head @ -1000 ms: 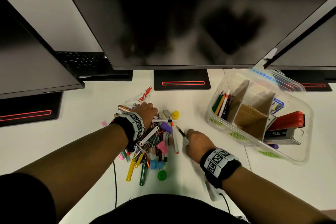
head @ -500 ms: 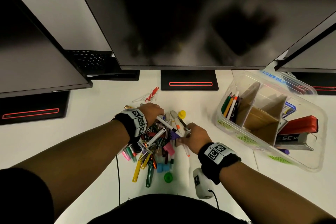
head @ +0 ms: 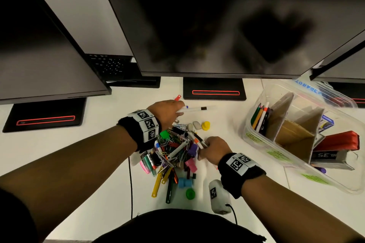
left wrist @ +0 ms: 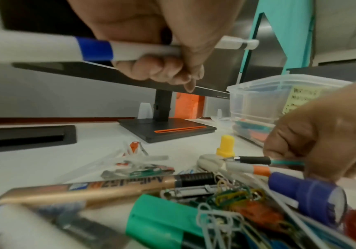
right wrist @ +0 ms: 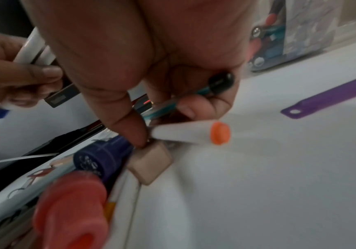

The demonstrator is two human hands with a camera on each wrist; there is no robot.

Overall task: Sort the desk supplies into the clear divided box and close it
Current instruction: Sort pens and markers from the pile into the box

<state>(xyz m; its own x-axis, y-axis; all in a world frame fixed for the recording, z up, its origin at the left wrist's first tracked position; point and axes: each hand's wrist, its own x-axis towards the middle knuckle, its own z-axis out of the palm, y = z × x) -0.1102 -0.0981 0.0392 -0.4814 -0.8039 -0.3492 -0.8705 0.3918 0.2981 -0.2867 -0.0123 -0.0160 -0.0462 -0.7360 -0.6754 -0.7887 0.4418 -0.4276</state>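
Observation:
A heap of pens, markers and paper clips [head: 173,152] lies on the white desk. My left hand [head: 173,110] is raised above its far edge and grips two white markers [head: 197,108], one with a blue band [left wrist: 94,49]. My right hand [head: 207,146] sits at the heap's right edge. Its fingers curl round a black-and-teal pen [right wrist: 173,102] and a white marker with an orange cap [right wrist: 185,133]. The clear divided box [head: 276,156] stands open to the right, with pencils and pens [head: 260,116] in its left compartment and cardboard dividers [head: 296,132] inside.
Three monitors hang over the desk's back, and their black stands [head: 215,89] rest on it. A yellow cap [head: 205,125] and erasers [head: 194,125] lie behind the heap. A red stapler [head: 339,142] is in the box, and the lid [head: 325,92] lies behind it. A purple strip [right wrist: 326,99] lies to the right.
My left hand has lifted the white markers out of the heap and away from me. My right hand moved left to the heap's edge and closed on the pen and the orange-capped marker.

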